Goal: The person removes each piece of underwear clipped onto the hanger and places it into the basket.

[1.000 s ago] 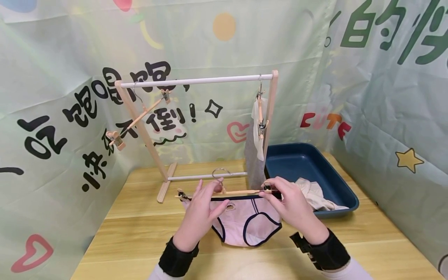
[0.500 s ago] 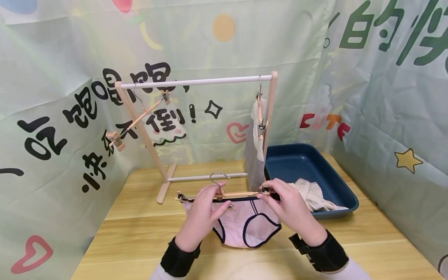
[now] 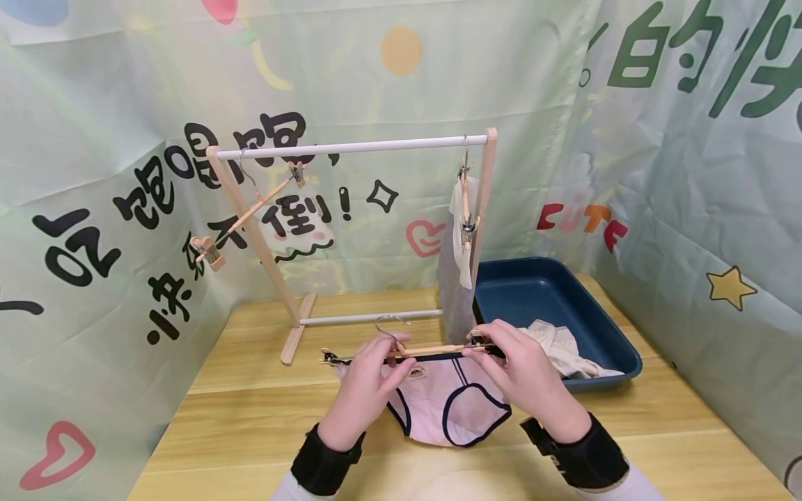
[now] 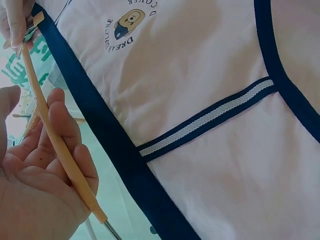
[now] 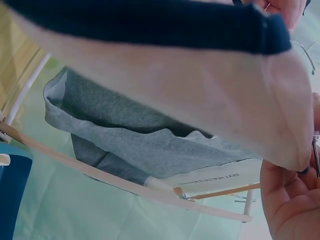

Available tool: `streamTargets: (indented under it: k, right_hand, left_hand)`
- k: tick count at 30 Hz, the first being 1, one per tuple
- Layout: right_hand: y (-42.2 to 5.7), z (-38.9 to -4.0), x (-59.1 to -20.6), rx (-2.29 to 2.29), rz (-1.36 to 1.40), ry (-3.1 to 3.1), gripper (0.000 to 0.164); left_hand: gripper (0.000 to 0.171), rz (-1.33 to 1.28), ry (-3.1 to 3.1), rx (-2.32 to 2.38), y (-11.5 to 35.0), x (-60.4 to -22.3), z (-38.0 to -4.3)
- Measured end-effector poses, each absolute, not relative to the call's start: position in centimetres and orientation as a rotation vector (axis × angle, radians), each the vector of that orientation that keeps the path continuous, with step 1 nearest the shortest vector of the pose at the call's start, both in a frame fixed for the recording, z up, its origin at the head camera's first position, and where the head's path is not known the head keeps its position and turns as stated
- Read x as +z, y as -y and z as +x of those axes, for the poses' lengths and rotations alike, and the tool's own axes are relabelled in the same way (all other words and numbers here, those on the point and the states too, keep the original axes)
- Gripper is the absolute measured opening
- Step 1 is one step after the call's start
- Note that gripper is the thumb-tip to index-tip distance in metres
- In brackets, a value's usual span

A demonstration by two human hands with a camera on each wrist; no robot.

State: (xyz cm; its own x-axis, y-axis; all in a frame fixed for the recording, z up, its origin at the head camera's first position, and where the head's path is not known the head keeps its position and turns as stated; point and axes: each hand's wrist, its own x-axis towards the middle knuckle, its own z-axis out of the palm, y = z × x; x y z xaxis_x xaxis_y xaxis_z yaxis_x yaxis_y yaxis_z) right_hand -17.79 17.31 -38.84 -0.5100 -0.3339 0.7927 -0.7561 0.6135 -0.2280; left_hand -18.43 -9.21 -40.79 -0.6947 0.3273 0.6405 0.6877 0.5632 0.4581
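Pink underpants (image 3: 422, 410) with navy trim hang from a light wooden clip hanger (image 3: 432, 350) held low over the table. My left hand (image 3: 366, 383) holds the hanger's bar near the middle, just by its metal hook. In the left wrist view the bar (image 4: 62, 150) runs across the fingers, beside the navy waistband (image 4: 105, 112). With thumb and fingers my right hand (image 3: 523, 365) pinches the clip at the hanger's right end, at the corner of the waistband. The left end's clip (image 3: 328, 356) shows beyond my left hand.
Behind my hands stands a small rack with a white top rail (image 3: 357, 145). A bare clip hanger (image 3: 257, 202) hangs at its left, a grey and white garment (image 3: 457, 278) at its right. A blue tub (image 3: 532, 285) with cream cloth (image 3: 564, 351) sits at the right.
The underpants and the hanger's left end have shifted slightly right and down, along with my left hand. My right hand has stayed at the right clip.
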Motion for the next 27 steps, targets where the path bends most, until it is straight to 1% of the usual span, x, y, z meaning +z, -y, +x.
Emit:
streamTargets:
  k: [4, 6, 11, 17, 22, 27]
  right_hand:
    - [-17.33, -17.82, -38.86, 0.726, 0.863, 2.091, 0.034]
    - [-17.32, -17.8, -38.81, 0.718, 0.862, 2.094, 0.038]
    - [-17.3, -17.74, -38.7, 0.715, 0.878, 2.088, 0.038]
    - [-17.28, -17.66, -38.72, 0.701, 0.881, 2.086, 0.042]
    - [-17.26, -17.66, -38.78, 0.696, 0.886, 2.084, 0.043]
    - [-17.22, -17.57, -38.76, 0.695, 0.888, 2.1, 0.044]
  left_hand:
    - [0.017, -0.796, 2.305, -0.987, 9.05, -40.96, -18.53]
    - [0.015, -0.787, 2.304, -0.997, 9.0, -40.99, -18.58]
    - [0.008, -0.77, 2.315, -1.018, 8.93, -41.01, -18.56]
    - [0.013, -0.759, 2.318, -0.992, 8.81, -41.09, -18.55]
    - [0.007, -0.775, 2.292, -0.911, 8.67, -41.24, -18.69]
    - [0.007, -0.778, 2.268, -0.872, 8.66, -41.39, -18.7]
